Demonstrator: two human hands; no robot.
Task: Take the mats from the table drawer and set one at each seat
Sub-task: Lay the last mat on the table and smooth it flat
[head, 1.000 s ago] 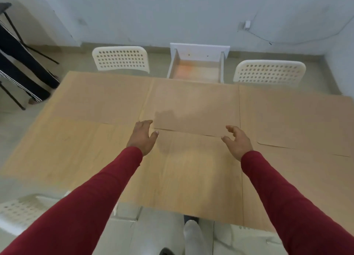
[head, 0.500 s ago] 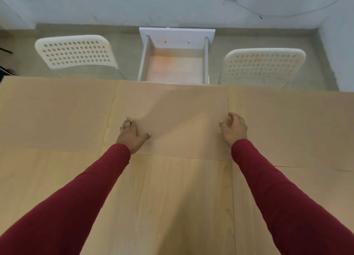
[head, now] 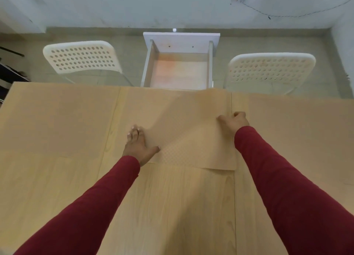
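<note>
Now, left hand (head: 138,146): spread flat, pinning the mat (head: 193,132) to the bench (head: 57,120).
Right hand (head: 234,121): curled, pinching mat's edge, apparently to shift it.
Drawer (head: 180,70): open, apparently emptied.

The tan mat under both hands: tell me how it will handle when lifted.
The tan mat is probably floppy: its near right corner curls off the table. It looks thin, so likely light. Its dotted texture may grip; the left hand presses flat, the right hand pinches its edge.
</note>
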